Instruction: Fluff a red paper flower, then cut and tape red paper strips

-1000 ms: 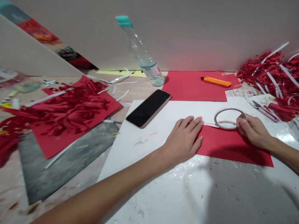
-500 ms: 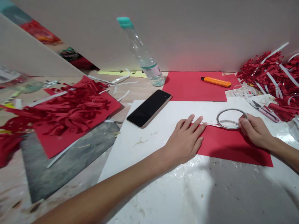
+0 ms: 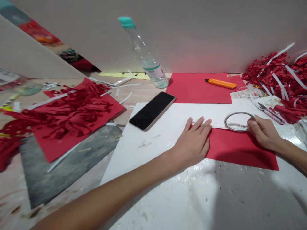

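On the white board (image 3: pixel 148 191), a red sheet of paper (image 3: pixel 230 147) lies lengthwise in front of me. My left hand (image 3: pixel 193 143) rests flat on its left end, fingers spread, fingertips near the far edge. At the right, my right hand (image 3: pixel 265 132) pinches the side of a roll of tape (image 3: pixel 236 130), a thin ring tilted up over the sheet's far edge. Between the fingers of the left hand and the roll, a thin pale strip runs along that edge; whether it is joined to the roll is hard to tell.
A phone (image 3: pixel 153 111) lies left of the hands, with a leaning water bottle (image 3: pixel 154 72) behind it. An orange cutter (image 3: pixel 222 83) sits on another red sheet (image 3: pixel 199 91). Small scissors (image 3: pixel 272 113) lie at right beside red fringe (image 3: pixel 275 72); more fringed paper (image 3: pixel 72 116) is at left.
My left hand has spread its fingers wider, the index finger shifting left. The right hand and the tape roll have moved slightly right, away from the left hand.
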`<state>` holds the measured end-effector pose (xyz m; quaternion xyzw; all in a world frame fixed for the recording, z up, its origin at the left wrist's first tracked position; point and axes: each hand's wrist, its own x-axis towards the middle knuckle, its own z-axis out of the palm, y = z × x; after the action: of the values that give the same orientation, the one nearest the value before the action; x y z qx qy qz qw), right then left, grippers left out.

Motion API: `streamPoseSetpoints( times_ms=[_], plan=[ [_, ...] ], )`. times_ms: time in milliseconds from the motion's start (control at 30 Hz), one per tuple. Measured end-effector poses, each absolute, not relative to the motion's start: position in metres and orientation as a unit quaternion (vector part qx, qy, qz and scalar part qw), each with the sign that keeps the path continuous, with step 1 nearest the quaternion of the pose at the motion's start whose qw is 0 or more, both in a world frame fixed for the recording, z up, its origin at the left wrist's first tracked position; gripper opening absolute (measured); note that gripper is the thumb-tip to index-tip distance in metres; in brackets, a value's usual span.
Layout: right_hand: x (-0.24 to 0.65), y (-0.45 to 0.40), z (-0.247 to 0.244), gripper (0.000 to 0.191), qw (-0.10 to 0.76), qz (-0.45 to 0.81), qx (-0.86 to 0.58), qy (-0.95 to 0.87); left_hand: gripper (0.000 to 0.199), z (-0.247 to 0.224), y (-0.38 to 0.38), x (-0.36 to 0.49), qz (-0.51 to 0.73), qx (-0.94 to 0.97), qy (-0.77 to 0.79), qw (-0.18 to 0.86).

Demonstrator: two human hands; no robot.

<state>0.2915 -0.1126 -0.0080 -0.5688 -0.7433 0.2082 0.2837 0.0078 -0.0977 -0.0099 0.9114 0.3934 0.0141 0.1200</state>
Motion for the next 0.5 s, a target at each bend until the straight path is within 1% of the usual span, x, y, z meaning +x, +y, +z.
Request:
streamPoseSetpoints(
  times_ms=[200,500],
  plan=[
    [0.296,-0.114,-0.011,0.033,0.258,0.175,-0.567,-0.762,0.058,-0.025,-0.1,0.009,0.009,0.92,0.377,0.106],
    [0.304,-0.116,-0.014,0.032,0.231,0.127,-0.557,-0.787,0.055,-0.03,-0.099,0.008,0.012,0.927,0.369,0.064]
  ],
)
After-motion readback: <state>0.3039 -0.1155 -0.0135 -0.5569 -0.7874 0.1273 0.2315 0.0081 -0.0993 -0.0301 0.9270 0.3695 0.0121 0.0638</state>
